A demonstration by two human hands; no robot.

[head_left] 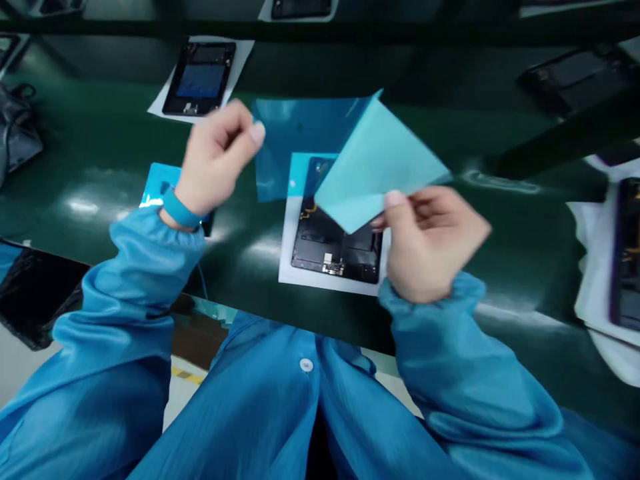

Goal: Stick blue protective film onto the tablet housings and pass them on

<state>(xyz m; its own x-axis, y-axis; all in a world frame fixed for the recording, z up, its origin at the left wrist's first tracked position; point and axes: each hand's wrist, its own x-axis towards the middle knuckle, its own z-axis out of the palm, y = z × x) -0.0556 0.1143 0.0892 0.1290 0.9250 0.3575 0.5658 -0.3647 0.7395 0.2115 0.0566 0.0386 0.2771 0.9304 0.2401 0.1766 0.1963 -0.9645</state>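
Between my hands a see-through blue film (300, 127) is stretched above the work surface. At its upper left edge my left hand (215, 150) is closed, thumb and finger pinched on the film. A paler turquoise sheet (383, 157) folds back from the film's right side, and my right hand (430, 233) grips its lower edge between thumb and fingers. Whether film and sheet are one piece or two layers, I cannot tell. Below them lies an opened tablet (335, 250) with its inner parts exposed, on white paper (290, 270); its upper part is partly covered from view.
Another opened tablet (200, 79) lies on paper at the back left. More devices sit along the right, including a dark one (627, 253) at the edge. A shiny blue piece (160, 183) is beside my left wrist, on the dark green table (240, 267).
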